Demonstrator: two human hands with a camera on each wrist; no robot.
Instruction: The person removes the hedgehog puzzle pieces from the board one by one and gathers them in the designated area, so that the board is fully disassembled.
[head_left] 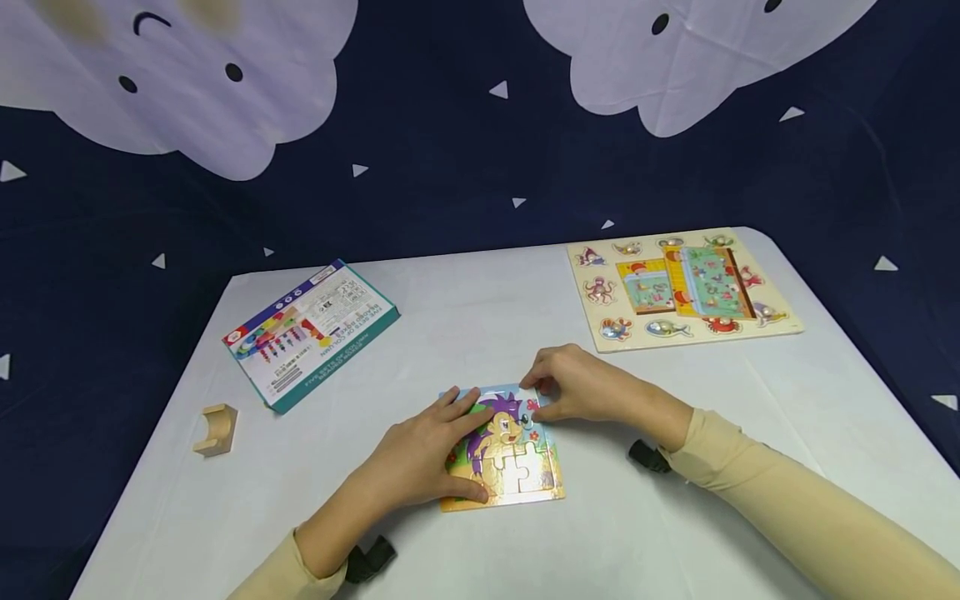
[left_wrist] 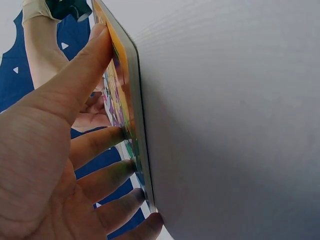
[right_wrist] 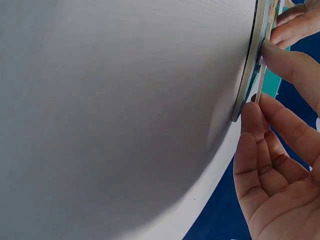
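A square hedgehog puzzle point(head_left: 498, 433) lies on the white table, a pale piece-shaped area showing at its lower right. My left hand point(head_left: 420, 454) rests spread over its left side; in the left wrist view the thumb and fingertips of this hand point(left_wrist: 65, 150) touch the board's face point(left_wrist: 122, 75). At the upper right corner, my right hand point(head_left: 581, 387) pinches a thin piece point(right_wrist: 261, 82) between thumb and fingers. The right wrist view shows that piece slightly raised from the board point(right_wrist: 245, 80) at one end, with the right hand point(right_wrist: 280, 135) beside the edge.
A column-beads box point(head_left: 311, 333) lies at the back left, a small wooden holder point(head_left: 217, 429) at the left. At the back right a sea-animal board point(head_left: 607, 333) bears two smaller picture boards point(head_left: 708, 283). A dark cloth with clouds hangs behind the table point(head_left: 480, 308).
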